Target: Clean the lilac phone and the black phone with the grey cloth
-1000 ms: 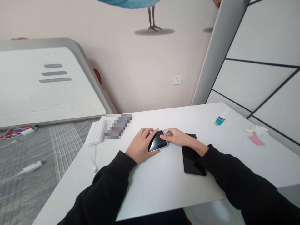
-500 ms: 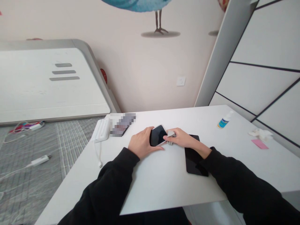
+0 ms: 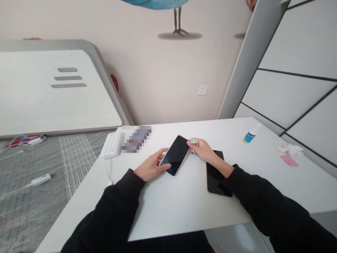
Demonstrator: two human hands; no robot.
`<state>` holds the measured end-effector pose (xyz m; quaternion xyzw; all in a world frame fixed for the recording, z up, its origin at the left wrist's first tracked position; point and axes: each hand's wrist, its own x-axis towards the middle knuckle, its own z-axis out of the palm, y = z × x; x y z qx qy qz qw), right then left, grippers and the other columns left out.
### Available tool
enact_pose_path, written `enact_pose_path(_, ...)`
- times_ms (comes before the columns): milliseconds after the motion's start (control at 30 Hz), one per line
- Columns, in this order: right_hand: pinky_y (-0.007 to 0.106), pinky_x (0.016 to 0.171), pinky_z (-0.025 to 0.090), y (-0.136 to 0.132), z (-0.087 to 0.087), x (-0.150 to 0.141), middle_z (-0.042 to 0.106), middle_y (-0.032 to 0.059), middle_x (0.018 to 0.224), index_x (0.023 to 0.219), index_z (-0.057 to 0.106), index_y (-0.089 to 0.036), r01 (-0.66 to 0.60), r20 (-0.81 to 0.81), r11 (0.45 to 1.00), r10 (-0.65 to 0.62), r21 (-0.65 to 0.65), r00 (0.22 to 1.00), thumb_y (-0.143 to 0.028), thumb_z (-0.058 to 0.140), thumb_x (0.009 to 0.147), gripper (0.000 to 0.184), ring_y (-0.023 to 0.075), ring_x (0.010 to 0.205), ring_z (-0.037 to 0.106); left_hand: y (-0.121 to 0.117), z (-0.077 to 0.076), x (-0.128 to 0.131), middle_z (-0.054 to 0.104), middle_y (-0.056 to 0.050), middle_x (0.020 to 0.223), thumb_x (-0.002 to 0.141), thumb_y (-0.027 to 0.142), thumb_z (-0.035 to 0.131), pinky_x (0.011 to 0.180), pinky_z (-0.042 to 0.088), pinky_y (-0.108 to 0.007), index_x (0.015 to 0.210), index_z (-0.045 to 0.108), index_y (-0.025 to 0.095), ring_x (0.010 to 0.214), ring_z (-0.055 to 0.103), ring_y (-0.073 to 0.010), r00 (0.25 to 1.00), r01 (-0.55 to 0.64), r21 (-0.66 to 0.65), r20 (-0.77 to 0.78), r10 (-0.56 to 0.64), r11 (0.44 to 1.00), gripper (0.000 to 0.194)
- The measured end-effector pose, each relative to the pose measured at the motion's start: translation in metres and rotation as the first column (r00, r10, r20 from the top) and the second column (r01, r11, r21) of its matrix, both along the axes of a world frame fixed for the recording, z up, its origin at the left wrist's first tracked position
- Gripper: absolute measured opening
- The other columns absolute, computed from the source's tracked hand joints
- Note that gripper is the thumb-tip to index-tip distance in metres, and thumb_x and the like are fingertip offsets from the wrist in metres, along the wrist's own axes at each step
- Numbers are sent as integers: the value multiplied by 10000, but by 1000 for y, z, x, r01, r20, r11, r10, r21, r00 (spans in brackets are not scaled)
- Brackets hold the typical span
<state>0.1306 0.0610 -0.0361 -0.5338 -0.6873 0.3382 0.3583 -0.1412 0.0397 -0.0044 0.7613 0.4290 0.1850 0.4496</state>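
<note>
A smartphone [image 3: 176, 156] with a dark screen and pale edge is tilted between both hands over the white table. My left hand [image 3: 150, 167] grips its lower left end, thumb across the screen and fingers at the side and behind. At the upper right edge, my right hand [image 3: 204, 149] is closed on a small grey cloth [image 3: 194, 142], its thumb touching the phone's rim. Under my right forearm lies a black tablet [image 3: 214, 178], partly covered by the wrist and sleeve.
On the table [image 3: 168, 207], a white power strip [image 3: 113, 144] with a cable and a blurred-out flat item [image 3: 137, 139] are at left. A spray bottle [image 3: 250, 135], crumpled tissue [image 3: 292, 149] and pink paper [image 3: 289, 160] lie at right. A wall stands behind.
My left hand has slid down and left along the phone, uncovering more of its screen. The right hand, with the cloth, has moved slightly up and right.
</note>
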Motion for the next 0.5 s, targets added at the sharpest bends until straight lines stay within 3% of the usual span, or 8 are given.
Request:
enact_pose_path(133, 386, 829, 601, 0, -1, -1, 686, 64, 1109, 1171, 657, -146, 17, 54, 999, -19, 43, 998, -416, 626, 1020, 310, 198, 936, 689, -3, -7, 1, 699, -37, 977, 939, 390, 700, 698, 602, -329, 1373, 522, 173, 776, 690, -160, 995, -50, -148, 76, 62, 988, 517)
enact_pose_path(300, 400, 856, 596, -1, 7, 1, 689, 66, 1120, 1163, 663, -149, 30, 147, 991, -50, 133, 988, -405, 632, 1017, 297, 203, 958, 689, -8, -12, 9, 700, -40, 1022, 940, 336, 711, 723, 604, -337, 1343, 554, 174, 789, 691, -156, 979, -161, -148, 104, 177, 976, 462)
enact_pose_path(500, 455, 974, 529, -14, 33, 49, 692, 81, 1177, 1135, 678, -170, 140, 229, 950, -208, 279, 951, -421, 608, 1018, 285, 232, 1067, 664, -8, -19, 7, 701, -51, 1070, 943, 354, 704, 811, 596, -383, 1283, 605, 173, 862, 687, -174, 955, -265, -106, 110, 276, 958, 397)
